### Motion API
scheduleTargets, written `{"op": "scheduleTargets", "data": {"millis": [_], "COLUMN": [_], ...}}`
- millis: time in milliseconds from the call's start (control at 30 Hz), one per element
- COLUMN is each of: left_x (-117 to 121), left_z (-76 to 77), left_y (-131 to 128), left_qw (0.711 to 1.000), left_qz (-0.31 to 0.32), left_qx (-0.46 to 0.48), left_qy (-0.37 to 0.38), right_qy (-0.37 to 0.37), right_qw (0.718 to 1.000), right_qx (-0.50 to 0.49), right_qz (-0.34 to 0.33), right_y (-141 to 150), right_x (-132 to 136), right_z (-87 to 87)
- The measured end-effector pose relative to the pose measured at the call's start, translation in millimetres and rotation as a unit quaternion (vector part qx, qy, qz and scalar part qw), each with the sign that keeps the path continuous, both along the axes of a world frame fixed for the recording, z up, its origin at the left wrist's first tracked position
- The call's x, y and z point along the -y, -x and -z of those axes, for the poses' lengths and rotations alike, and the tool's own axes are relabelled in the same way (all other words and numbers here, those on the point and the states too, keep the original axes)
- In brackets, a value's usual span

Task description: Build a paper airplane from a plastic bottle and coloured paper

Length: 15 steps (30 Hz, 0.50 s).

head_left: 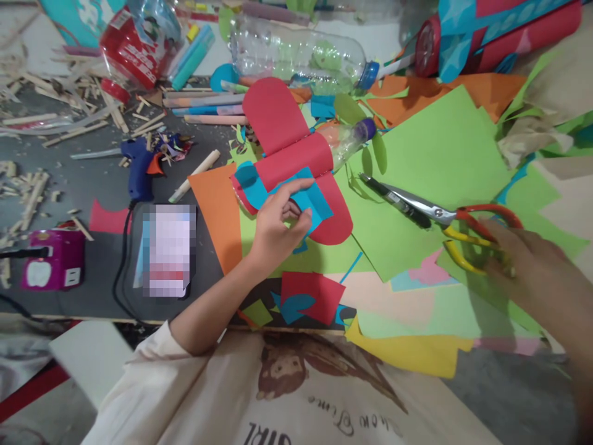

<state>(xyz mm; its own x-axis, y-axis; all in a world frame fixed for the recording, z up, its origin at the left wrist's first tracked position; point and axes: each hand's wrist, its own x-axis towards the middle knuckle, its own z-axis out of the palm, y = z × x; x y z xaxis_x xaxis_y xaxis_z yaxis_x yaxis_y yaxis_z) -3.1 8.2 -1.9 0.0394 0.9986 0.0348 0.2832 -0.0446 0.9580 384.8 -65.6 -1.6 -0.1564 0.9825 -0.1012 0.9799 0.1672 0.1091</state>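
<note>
My left hand (280, 225) is bent over a piece of blue paper (319, 201), its thumb and forefinger curled at the paper. Beneath lies a red paper shape (296, 154) with rounded wings, wrapped around a clear bottle (345, 145) with a purple cap. Another blue paper piece sits at its left end. My right hand (523, 259) has its fingers at the orange and yellow handles of a pair of scissors (445, 213). The blades are together and point left, alongside a black marker (401, 204) on green paper (430, 154).
A blue glue gun (141, 167), a phone (169, 250) and a purple box (54, 259) lie at left among wood scraps. Behind are a large clear bottle (301, 52), a red-labelled bottle (139, 49) and a red-and-blue paper model (495, 37). Paper offcuts (312, 296) cover the front edge.
</note>
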Motion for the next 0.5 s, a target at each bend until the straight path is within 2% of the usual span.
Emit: {"op": "scheduleTargets", "data": {"millis": [233, 400, 500], "left_x": [-1.1, -2.4, -2.2], "left_z": [2.8, 6.1, 7.4], "left_y": [-0.1, -0.1, 0.7], "left_qw": [0.999, 0.998, 0.997], "left_qz": [-0.009, -0.001, 0.007], "left_qx": [0.029, 0.031, 0.034], "left_qy": [-0.038, -0.051, -0.07], "right_qy": [-0.007, 0.038, 0.047], "right_qw": [0.995, 0.998, 0.996], "right_qx": [0.067, -0.006, -0.068], "right_qz": [-0.068, -0.044, -0.029], "right_y": [21.6, 22.9, 23.8], "right_x": [-23.9, -37.8, -40.4], "right_z": [-3.5, -8.7, -18.1]}}
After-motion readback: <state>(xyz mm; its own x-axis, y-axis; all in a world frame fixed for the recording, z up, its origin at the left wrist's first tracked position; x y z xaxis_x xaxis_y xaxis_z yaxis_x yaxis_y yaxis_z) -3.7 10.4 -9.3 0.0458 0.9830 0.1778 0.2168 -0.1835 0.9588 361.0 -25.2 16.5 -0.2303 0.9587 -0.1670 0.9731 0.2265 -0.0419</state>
